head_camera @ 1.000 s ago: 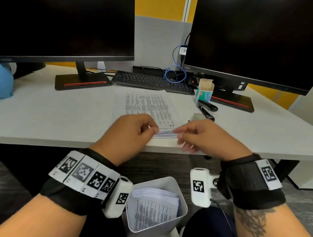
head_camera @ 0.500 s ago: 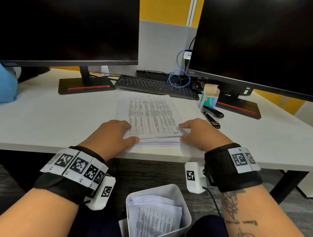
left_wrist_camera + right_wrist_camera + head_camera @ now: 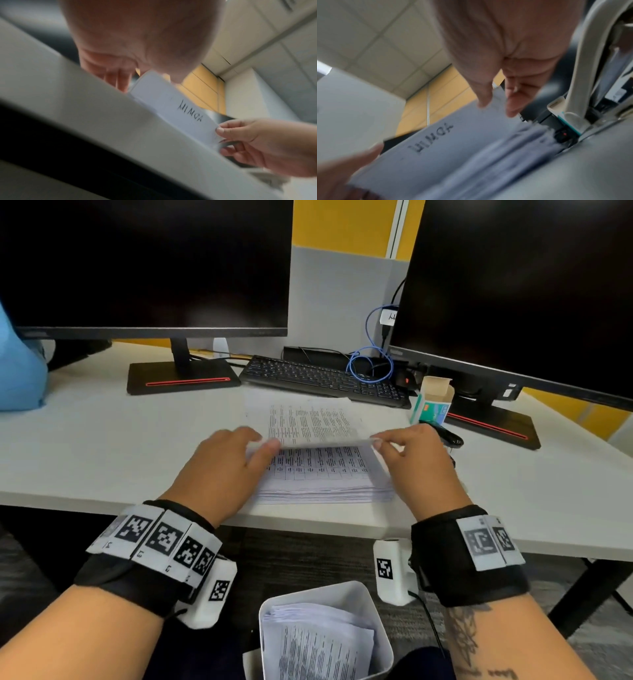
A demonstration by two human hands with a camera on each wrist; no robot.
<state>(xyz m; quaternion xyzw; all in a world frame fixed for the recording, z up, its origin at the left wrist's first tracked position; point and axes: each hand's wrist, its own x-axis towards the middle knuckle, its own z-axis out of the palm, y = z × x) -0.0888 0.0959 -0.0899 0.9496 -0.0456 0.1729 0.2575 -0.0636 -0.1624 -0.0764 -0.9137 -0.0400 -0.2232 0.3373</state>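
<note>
Both hands have left the sides of the paper stack (image 3: 322,486) and raised the near edge of its top sheet (image 3: 308,422), which half a second ago lay flat. Left hand (image 3: 222,470) pinches the sheet's near left corner between thumb and fingers, and right hand (image 3: 421,470) pinches the near right corner the same way. The sheet tilts up toward the person, its far edge down on the stack, uncovering a printed table on the page beneath. In the left wrist view the lifted sheet (image 3: 171,108) shows dark handwriting on its underside. The stack lies at the near edge of the worktop (image 3: 102,446), about midway along it, with a keyboard (image 3: 325,378) beyond it and a black stapler (image 3: 448,436) just beside the right hand.
</note>
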